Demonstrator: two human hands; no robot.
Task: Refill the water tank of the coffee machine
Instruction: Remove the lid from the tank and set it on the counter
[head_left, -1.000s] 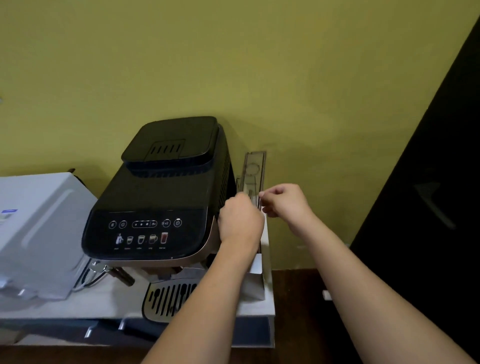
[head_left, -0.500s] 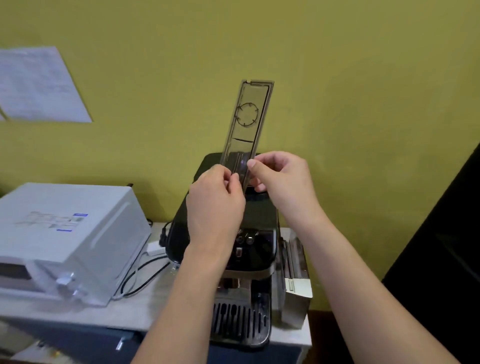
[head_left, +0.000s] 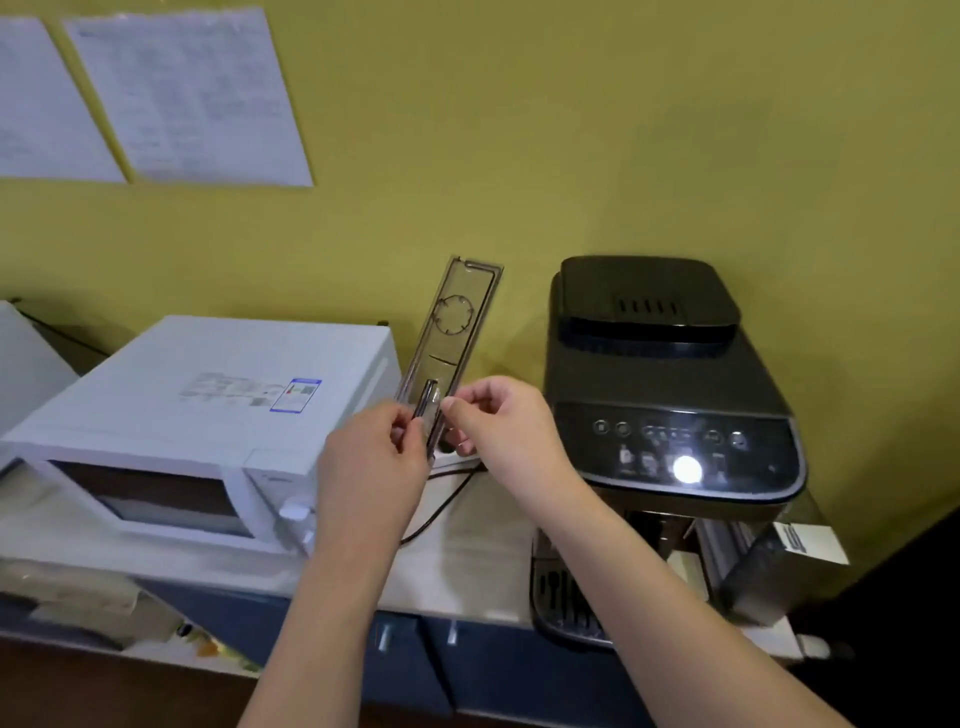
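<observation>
The black coffee machine (head_left: 670, 395) stands on the counter at the right, its control panel lit. On its right side sits the clear water tank (head_left: 769, 566), partly pulled forward, with a white label. I hold a long, narrow, smoky-clear tank lid (head_left: 457, 332) upright in the air, left of the machine. My left hand (head_left: 371, 467) pinches the lid's lower end from the left. My right hand (head_left: 506, 423) pinches the same end from the right.
A white microwave (head_left: 197, 415) stands on the counter (head_left: 467, 561) to the left. A black cable (head_left: 441, 499) runs between it and the machine. Papers (head_left: 192, 93) hang on the yellow wall. Blue cabinet fronts (head_left: 415, 660) are below the counter.
The lid has come off the tank and moved left, from above the machine to the gap between microwave and machine. Both hands went with it; the view turned left.
</observation>
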